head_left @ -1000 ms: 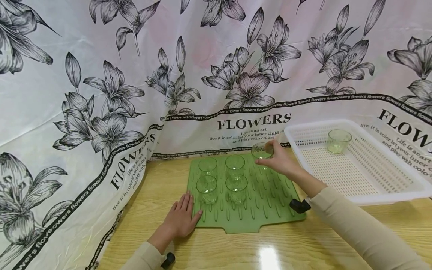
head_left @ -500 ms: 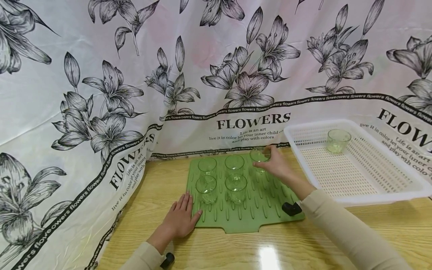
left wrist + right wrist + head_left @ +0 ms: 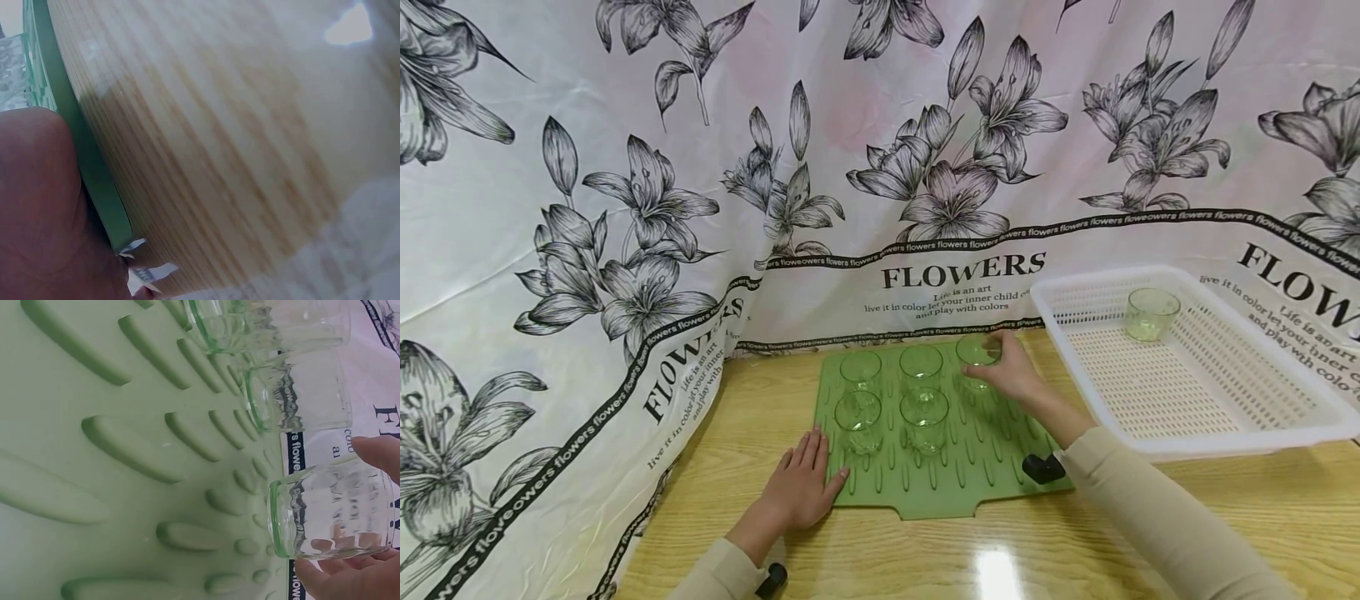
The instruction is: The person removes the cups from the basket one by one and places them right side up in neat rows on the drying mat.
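Observation:
In the head view my right hand (image 3: 1013, 375) grips a clear, faintly green drinking glass (image 3: 976, 354) between thumb and fingers. The glass is upright at the back right of a green ribbed drying mat (image 3: 940, 500). From the right wrist, this glass (image 3: 334, 509) has its base close over the mat, with the thumb on one side and fingers on the other. Several matching glasses, such as the front one (image 3: 925, 425), stand on the mat's left and middle in two rows. My left hand (image 3: 801, 483) lies with fingers extended along the mat's left edge.
A white perforated plastic basket (image 3: 1240, 446) stands at the right, one more glass (image 3: 1152, 315) inside it near the back. Behind the wooden table (image 3: 865, 558) hangs a flower-printed cloth (image 3: 820, 200), which also runs down the left side.
My right hand has lowered the glass and shifted it slightly left, down toward the back right of the mat. The left hand stays where it was.

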`<state>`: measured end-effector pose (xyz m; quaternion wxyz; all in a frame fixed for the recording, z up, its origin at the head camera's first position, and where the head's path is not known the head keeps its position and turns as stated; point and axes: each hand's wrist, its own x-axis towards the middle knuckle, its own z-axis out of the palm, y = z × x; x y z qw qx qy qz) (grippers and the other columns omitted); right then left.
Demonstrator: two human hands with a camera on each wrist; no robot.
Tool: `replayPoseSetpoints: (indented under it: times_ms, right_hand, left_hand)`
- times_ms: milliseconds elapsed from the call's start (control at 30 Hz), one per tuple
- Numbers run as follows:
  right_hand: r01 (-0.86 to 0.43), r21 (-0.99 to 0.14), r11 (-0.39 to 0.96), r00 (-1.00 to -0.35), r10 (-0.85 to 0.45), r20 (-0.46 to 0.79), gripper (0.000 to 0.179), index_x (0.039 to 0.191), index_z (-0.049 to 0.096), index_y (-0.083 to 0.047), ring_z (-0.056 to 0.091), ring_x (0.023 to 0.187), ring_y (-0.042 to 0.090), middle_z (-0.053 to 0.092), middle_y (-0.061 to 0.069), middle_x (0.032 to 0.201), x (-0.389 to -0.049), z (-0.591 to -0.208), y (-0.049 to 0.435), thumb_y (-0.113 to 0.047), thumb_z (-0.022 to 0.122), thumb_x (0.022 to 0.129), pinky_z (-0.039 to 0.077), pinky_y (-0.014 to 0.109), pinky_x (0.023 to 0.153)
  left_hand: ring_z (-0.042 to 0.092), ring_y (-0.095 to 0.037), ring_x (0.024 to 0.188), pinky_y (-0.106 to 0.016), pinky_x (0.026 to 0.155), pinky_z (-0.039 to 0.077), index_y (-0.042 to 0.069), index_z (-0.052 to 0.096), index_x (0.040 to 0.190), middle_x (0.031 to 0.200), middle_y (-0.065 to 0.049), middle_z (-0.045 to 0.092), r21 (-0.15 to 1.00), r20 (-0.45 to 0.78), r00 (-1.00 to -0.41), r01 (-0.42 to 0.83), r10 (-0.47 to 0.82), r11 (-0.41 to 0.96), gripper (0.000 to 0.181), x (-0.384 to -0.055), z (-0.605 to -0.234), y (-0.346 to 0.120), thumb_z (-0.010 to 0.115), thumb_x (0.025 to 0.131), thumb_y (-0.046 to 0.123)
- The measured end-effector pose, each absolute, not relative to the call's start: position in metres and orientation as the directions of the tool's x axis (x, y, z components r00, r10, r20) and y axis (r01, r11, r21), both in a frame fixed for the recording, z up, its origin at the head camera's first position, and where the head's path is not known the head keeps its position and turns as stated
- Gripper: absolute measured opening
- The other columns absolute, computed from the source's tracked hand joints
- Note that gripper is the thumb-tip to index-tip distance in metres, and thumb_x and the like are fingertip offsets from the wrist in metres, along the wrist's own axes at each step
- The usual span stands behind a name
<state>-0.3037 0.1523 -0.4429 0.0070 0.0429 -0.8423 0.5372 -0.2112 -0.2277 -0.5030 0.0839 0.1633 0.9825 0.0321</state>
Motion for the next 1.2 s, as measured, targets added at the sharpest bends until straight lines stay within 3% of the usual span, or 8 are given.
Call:
replayPoseSetpoints:
  times_ms: [700,1200]
  right_hand:
    - [-0.070,-0.897,0.436,-0.997,-0.053,0.052,0.092,0.153,0.024,0.008,0.040,0.138,0.048,0.040,0.029,0.149,-0.3018,-0.4474,0.1522,-0.024,0.081,0.089,0.039,0.059,0.112]
    - [-0.144,-0.827,0.544,-0.989,-0.062,0.131,0.109,0.160,0.010,0.005,0.029,0.145,0.052,0.026,0.034,0.158,-0.2996,-0.4452,0.1528,-0.022,0.085,0.085,0.027,0.064,0.117]
  left_hand:
    - [0.012,-0.037,0.156,-0.057,0.123,0.019,-0.001,0.018,0.163,0.170,-0.018,0.007,0.094,-0.137,-0.933,0.322,0.332,0.942,0.085,-0.2101,-0.5051,-0.2280,0.021,0.108,0.063]
    - [0.011,-0.038,0.156,-0.058,0.123,0.019,-0.001,0.018,0.163,0.170,-0.019,0.007,0.097,-0.145,-0.932,0.319,0.331,0.943,0.082,-0.2088,-0.5023,-0.2270,0.024,0.109,0.060]
